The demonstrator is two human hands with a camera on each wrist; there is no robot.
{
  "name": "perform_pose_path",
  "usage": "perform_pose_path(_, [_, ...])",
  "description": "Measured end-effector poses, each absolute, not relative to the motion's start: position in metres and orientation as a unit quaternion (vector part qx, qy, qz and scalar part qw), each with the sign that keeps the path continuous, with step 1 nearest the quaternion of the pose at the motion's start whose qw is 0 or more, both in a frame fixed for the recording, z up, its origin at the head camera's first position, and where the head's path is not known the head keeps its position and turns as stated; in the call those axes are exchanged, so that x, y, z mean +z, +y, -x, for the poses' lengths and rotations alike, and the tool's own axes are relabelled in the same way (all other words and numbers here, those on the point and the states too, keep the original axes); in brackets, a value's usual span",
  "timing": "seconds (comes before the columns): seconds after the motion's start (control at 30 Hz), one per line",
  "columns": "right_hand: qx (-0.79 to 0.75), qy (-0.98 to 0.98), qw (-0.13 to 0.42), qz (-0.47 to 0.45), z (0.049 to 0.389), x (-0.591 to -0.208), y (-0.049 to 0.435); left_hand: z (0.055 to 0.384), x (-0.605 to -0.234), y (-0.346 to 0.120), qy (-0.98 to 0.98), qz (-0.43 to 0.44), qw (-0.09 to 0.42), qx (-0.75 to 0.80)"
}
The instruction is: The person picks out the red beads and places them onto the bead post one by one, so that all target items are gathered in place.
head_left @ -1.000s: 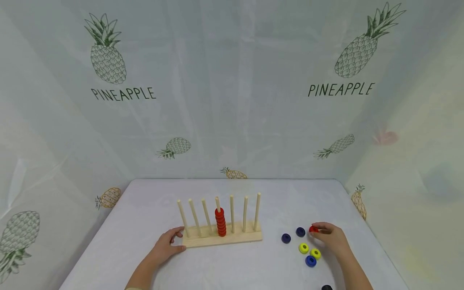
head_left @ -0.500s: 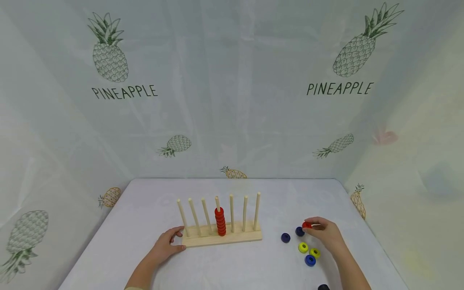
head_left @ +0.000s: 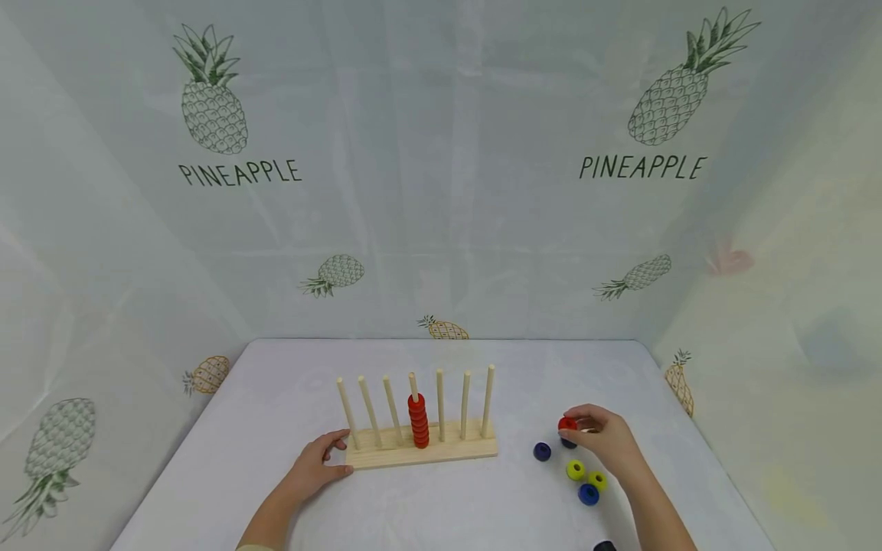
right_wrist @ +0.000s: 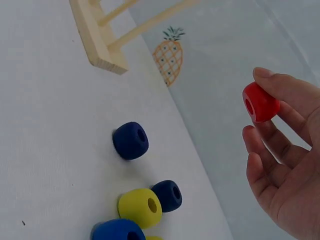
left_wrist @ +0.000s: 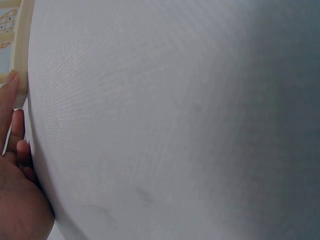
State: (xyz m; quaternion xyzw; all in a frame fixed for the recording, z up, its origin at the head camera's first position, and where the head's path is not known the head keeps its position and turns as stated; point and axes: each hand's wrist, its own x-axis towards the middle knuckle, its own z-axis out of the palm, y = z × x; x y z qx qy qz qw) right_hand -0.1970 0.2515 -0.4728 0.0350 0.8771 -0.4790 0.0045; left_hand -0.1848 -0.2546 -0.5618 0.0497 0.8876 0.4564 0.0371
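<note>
A wooden peg rack (head_left: 462, 450) with several upright pegs lies on the table. Its middle peg bears a stack of red beads (head_left: 419, 423). My left hand (head_left: 312, 465) holds the rack's left end, thumb at the front edge and fingers towards the back corner; the left wrist view shows just part of this grip. Over on the right, my right hand (head_left: 608, 438) pinches a red bead (right_wrist: 261, 102) between thumb and fingers, raised off the table. Below it in the head view, a dark blue bead (head_left: 569, 443) is partly covered.
Another dark blue bead (head_left: 542, 451) sits between the rack and my right hand. Nearer are two yellow beads (head_left: 575, 470) and a brighter blue bead (head_left: 589, 494). A black object (head_left: 605, 546) is cut off at the bottom edge. A pineapple-print curtain (head_left: 441, 191) surrounds the table.
My right hand has lifted the red bead off the table and carried it left, over the dark blue bead. My left hand and the rack have stayed put.
</note>
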Motion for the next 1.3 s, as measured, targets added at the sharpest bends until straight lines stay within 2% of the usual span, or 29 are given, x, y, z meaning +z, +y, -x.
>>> perform_pose_path(0.47, [-0.528, 0.849, -0.009, -0.004, 0.205, -0.438, 0.226, 0.207, -0.562, -0.256, 0.889, -0.056, 0.037, 0.452])
perform_pose_path(0.8, [-0.566, 0.819, -0.036, 0.09, 0.216, -0.415, 0.216, 0.219, -0.567, -0.25, 0.891, -0.05, 0.029, 0.45])
perform_pose_path(1.3, [-0.608, 0.766, -0.051, 0.202, 0.2, -0.396, 0.199, 0.199, -0.565, -0.239, 0.889, -0.032, 0.024, 0.455])
